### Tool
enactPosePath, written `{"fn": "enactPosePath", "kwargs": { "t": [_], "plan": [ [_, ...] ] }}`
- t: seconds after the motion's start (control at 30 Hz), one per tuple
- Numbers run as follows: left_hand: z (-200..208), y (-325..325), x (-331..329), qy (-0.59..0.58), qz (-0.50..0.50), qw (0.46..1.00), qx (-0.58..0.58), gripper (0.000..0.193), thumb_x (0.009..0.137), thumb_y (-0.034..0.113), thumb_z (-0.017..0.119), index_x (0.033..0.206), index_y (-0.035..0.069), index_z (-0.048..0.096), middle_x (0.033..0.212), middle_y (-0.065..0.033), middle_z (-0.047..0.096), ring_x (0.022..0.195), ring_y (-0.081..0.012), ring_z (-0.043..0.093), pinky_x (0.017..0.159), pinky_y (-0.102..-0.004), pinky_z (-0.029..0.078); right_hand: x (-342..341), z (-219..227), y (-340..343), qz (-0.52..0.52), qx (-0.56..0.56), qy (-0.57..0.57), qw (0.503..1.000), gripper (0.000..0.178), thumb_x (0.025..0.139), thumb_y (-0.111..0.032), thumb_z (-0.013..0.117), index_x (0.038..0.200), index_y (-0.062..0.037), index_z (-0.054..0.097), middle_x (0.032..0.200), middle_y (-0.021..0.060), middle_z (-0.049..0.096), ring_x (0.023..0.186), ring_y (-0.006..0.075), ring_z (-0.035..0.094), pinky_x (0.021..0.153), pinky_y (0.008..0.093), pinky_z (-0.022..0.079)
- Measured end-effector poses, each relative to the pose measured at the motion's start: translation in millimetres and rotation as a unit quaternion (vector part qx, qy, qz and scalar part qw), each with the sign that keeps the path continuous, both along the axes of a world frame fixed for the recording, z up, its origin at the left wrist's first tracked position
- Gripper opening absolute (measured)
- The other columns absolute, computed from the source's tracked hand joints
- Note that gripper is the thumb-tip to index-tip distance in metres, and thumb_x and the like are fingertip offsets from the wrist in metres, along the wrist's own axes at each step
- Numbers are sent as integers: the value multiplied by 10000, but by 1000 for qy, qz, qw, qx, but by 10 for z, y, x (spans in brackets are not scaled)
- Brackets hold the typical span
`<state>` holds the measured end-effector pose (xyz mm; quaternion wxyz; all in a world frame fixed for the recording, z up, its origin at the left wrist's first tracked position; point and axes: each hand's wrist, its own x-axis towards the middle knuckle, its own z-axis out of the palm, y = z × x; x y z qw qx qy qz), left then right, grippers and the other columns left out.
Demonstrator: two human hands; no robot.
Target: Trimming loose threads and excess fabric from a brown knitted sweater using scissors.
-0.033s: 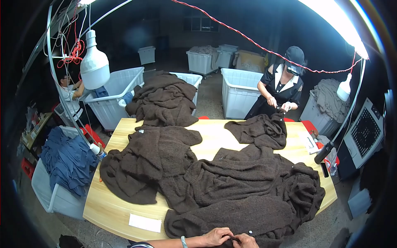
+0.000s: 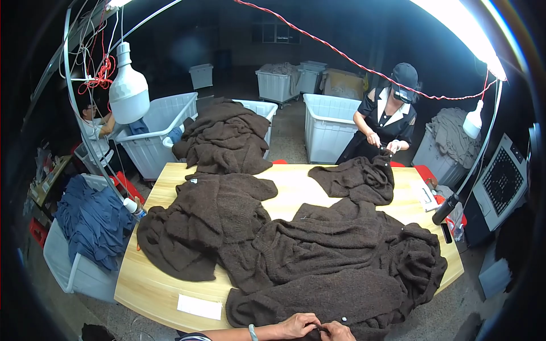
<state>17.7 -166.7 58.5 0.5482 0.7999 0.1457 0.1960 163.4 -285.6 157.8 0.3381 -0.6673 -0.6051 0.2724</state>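
At the table's near edge, my left hand [image 2: 300, 325] and my right hand [image 2: 336, 331] are close together, fingers pinched on the edge of a dark brown knit garment [image 2: 318, 290]. The fabric between the fingertips is small and partly hidden by them. A small white tag or button [image 2: 343, 319] shows on the knit just beyond my right hand. The garment spreads in folds across the table's middle and right. More brown knitwear [image 2: 193, 221] lies to its left, and a tall pile [image 2: 227, 133] rises at the far left edge.
Across the wooden table [image 2: 148, 295], a co-worker [image 2: 392, 113] in a cap handles another brown knit piece [image 2: 364, 179]. A white paper [image 2: 199, 307] lies near my left. A dark bottle [image 2: 446, 209] stands at right. White bins [image 2: 333, 128] surround the table; a bulb [image 2: 128, 91] hangs left.
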Motion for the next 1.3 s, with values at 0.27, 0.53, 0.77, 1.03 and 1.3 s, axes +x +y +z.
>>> {"fn": "enactPosePath", "kwargs": {
  "t": [0.27,0.53,0.77,1.03,1.3],
  "plan": [
    [220,-63,-12,-4,30,1000,-7,83,819,54,600,867,19,658,844,-150,649,804,-312,651,714,-367,528,-18,-148,-64,9,-9,-46,999,124,844,32,516,937,22,599,854,216,566,800,411,563,706,452,477],
    [118,-57,-37,-4,34,999,-30,130,855,92,583,922,-2,643,848,-142,665,804,-260,656,727,-370,523,20,-209,-35,29,0,-28,999,66,877,-8,534,905,20,587,828,212,543,771,320,556,699,406,451],
    [201,37,-1,2,19,994,-105,162,883,104,579,989,-1,644,894,-122,675,844,-193,637,744,-335,512,92,77,136,10,-41,67,997,167,862,-159,683,923,-5,668,762,197,639,641,241,585,620,355,448],
    [-66,23,-27,-6,-19,978,-206,177,886,163,632,955,7,675,860,-57,690,791,-158,619,706,-304,511,104,233,-16,-1,-120,131,984,230,854,-189,698,903,35,671,763,184,671,652,151,593,582,318,455],
    [316,182,-92,153,27,976,-151,238,802,260,781,749,49,686,710,15,651,668,-28,559,576,-239,460,349,-1,-110,48,-141,23,989,127,822,-175,641,817,-61,696,761,136,667,709,330,657,644,392,522]
  ]
}}
